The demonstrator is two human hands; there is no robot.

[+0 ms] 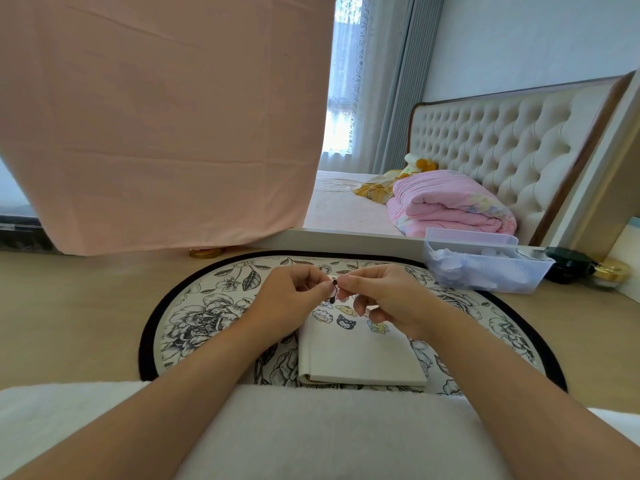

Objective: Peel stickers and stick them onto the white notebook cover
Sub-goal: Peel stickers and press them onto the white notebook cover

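Note:
A white notebook [360, 355] lies closed on a floral oval mat [194, 317], its spine to the left. Several cartoon stickers [344, 318] sit along the far end of its cover. Above that end, my left hand [294, 299] and my right hand [384, 296] meet fingertip to fingertip. Between them they pinch one small sticker [334, 289], white with dark edges, held a little above the cover. Whether its backing is on or off cannot be told.
A clear plastic bin [485, 268] with white items stands at the mat's right rear. Dark and gold jars [585, 268] sit beyond it. A pink cloth [162, 126] hangs at the left, a gold lid [206, 252] beneath it. A bed lies behind.

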